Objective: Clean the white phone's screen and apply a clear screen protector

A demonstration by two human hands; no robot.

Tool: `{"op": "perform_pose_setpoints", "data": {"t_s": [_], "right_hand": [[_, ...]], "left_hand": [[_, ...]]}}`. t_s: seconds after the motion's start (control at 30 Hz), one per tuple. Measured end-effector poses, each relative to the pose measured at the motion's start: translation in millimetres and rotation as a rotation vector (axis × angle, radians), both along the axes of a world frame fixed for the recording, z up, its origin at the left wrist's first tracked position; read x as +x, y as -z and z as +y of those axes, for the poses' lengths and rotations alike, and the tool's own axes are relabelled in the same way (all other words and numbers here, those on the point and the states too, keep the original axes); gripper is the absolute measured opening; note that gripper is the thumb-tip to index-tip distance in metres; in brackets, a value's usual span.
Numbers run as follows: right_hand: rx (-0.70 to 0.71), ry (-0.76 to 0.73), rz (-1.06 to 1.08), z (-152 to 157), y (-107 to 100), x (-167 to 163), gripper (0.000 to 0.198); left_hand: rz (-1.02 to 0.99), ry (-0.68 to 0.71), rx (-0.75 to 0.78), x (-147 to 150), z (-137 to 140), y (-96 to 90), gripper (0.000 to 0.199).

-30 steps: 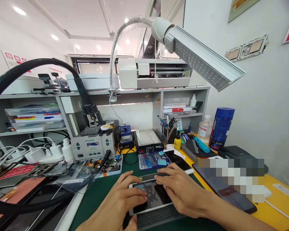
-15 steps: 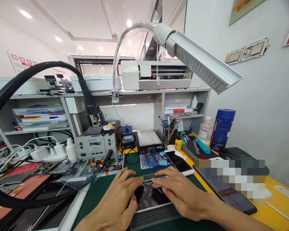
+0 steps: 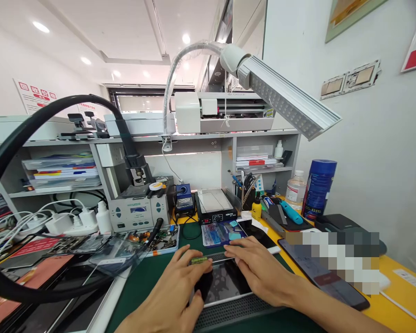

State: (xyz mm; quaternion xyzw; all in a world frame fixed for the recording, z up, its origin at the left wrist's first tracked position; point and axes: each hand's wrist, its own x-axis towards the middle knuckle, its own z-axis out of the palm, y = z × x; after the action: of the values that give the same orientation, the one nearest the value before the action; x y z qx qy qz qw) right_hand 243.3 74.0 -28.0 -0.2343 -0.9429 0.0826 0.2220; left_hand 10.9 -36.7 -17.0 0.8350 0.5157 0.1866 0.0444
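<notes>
A phone (image 3: 225, 287) with a white edge and a dark, mottled screen lies crosswise on a dark perforated pad (image 3: 234, 309). My left hand (image 3: 175, 291) grips its left end, thumb at the lower corner and forefinger along the far edge. Beside those left fingertips shows a small yellow-green strip (image 3: 198, 260); I cannot tell whether they touch it. My right hand (image 3: 265, 275) curves over the phone's right end, fingertips by the far edge. Both palms hide the phone's ends. Beneath it all is a green mat (image 3: 135, 289).
A black ring-shaped arm (image 3: 48, 99) loops over the left side. Behind the hands are a blue-purple card (image 3: 213, 235), another phone (image 3: 258, 232) and a parts tray (image 3: 173, 233). A large dark phone (image 3: 327, 273) lies right. Overhead hangs a lamp (image 3: 291, 95).
My right fingers have drawn back to the right, baring more of the screen. The left hand has shifted slightly right. The yellow-green strip shows more. My view has tilted up slightly.
</notes>
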Motion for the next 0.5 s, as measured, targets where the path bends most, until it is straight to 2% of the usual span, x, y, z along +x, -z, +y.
{"op": "perform_pose_setpoints", "data": {"t_s": [0.1,0.23,0.33,0.43,0.5], "right_hand": [[-0.028,-0.043,0.023,-5,-4,0,0.04],[-0.069,-0.173,0.007,-13,-11,0,0.036],[-0.041,-0.17,-0.006,-13,-11,-1,0.036],[0.002,-0.084,0.02,-6,-5,-2,0.036],[0.013,-0.034,0.023,-1,-1,-2,0.036]], "left_hand": [[0.003,-0.069,0.044,-8,0,2.6,0.059],[-0.032,-0.144,0.039,-18,-2,6.5,0.056],[-0.067,-0.087,0.06,-17,-5,6.5,0.062],[-0.068,0.038,0.057,-9,-6,3.4,0.064],[-0.064,0.057,0.036,-5,-5,0.3,0.062]]}}
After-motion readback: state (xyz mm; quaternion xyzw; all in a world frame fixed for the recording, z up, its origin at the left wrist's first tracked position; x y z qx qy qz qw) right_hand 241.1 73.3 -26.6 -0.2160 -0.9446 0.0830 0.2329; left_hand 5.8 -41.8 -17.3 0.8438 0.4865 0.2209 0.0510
